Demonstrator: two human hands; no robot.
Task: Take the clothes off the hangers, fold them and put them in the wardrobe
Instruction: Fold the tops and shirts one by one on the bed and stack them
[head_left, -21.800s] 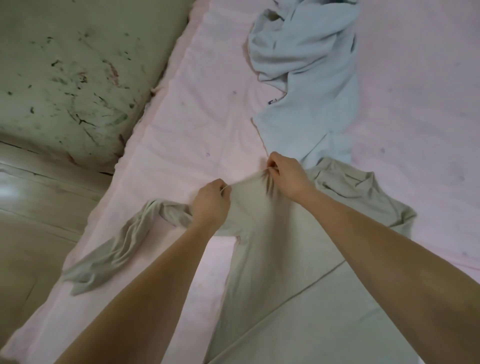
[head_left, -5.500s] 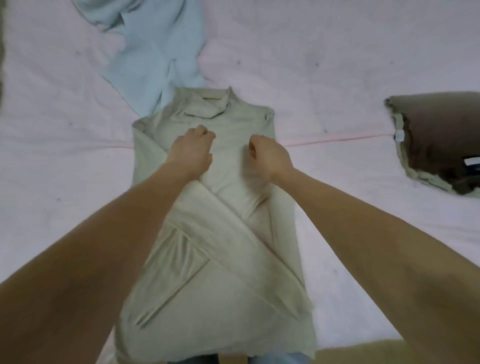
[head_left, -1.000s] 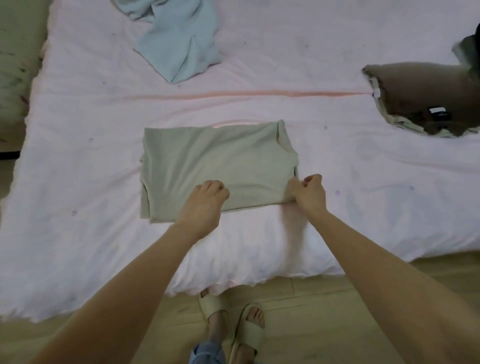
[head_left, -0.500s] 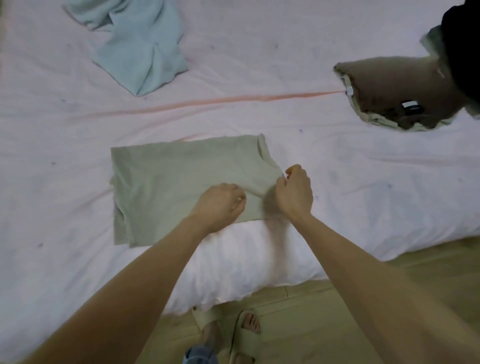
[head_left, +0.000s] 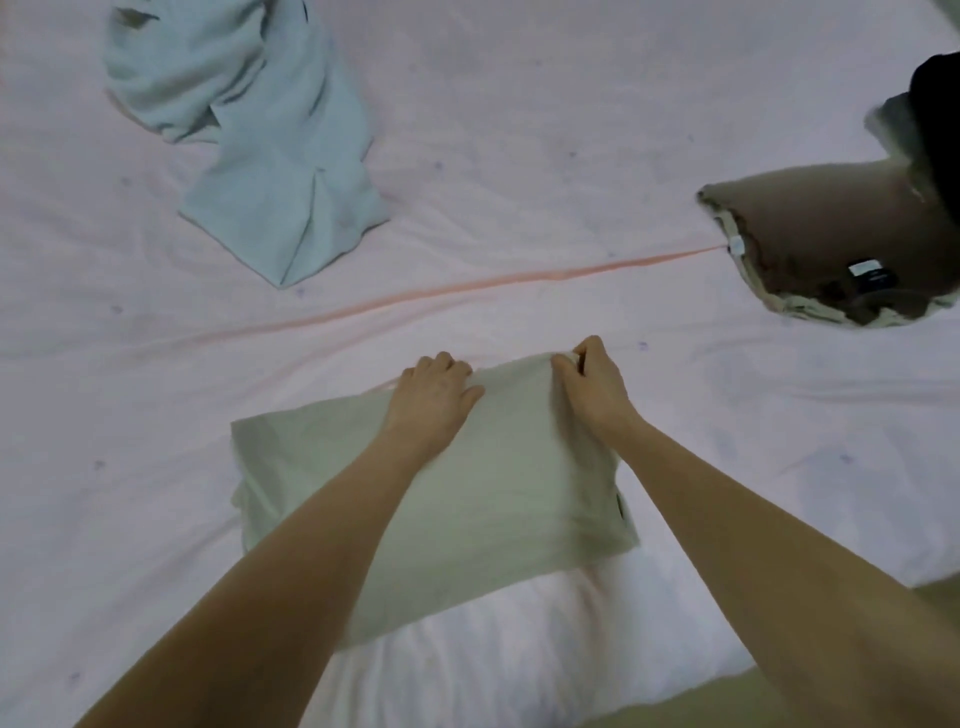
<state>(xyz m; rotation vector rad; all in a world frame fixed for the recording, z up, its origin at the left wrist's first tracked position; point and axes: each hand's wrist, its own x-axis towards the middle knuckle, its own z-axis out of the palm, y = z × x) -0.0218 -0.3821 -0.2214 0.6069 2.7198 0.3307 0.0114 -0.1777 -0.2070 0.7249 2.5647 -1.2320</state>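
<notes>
Sage-green folded top (head_left: 467, 499) under both hands' (head_left: 436, 392) grip, far edge.

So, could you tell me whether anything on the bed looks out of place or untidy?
Yes: the pale blue garment lies crumpled and unfolded at the far left of the pink bedsheet, while the sage-green top is being neatly folded.
</notes>
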